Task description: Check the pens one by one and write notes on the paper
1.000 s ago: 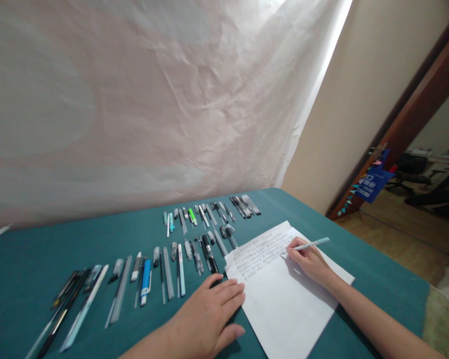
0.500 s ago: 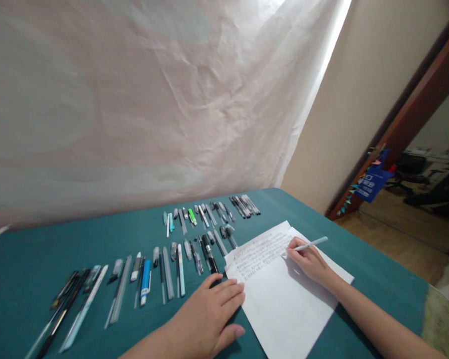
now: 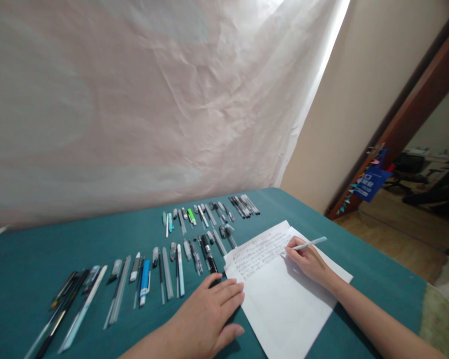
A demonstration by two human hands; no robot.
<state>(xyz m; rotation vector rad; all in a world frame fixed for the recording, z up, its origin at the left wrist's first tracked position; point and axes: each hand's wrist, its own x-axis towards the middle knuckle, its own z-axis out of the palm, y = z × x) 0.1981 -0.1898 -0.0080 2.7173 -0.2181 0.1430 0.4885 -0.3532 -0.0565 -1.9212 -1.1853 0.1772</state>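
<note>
pale pen, one: gripped in right hand, over far half of paper; long axis from tip at left to tail at right, slightly far. left hand: spread, palm down, by paper's left edge.

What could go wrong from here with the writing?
1. The overlapping white paper sheets could slide: the left grip lies only at their left edge.
2. That grip might nudge the thick black cylindrical pen close by.
3. The right grip, on the slim pale-blue pen, could smudge the nearby handwritten lines.
</note>
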